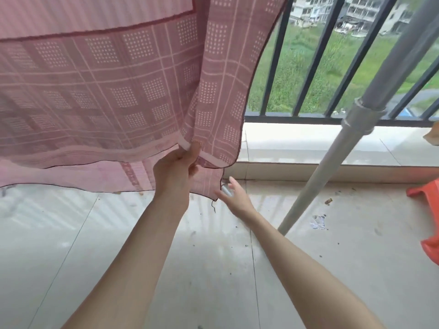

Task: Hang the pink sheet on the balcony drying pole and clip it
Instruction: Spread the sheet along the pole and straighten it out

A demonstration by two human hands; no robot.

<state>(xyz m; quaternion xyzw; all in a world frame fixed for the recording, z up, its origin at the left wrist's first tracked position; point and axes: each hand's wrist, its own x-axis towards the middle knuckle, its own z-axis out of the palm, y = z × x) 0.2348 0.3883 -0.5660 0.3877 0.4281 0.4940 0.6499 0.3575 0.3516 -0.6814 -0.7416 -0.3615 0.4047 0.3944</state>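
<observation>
The pink checked sheet [114, 91] hangs down from above the frame and fills the upper left, folded into two layers. My left hand [178, 167] grips the front layer's lower hem close to its right corner. My right hand [234, 195] reaches with straight, spread fingers to the back layer's loose bottom corner and touches its edge. A small pale grey thing shows by its fingers; I cannot tell what it is. A grey metal pole [337, 162] slants from the floor up to the top right, beside the sheet. No clip is in view.
A black metal railing [308, 67] on a low tiled ledge [308, 143] closes the balcony ahead, with grass and buildings beyond. Orange plastic things [427, 193] lie at the right edge. The pale floor tiles [118, 257] are wet and speckled with debris.
</observation>
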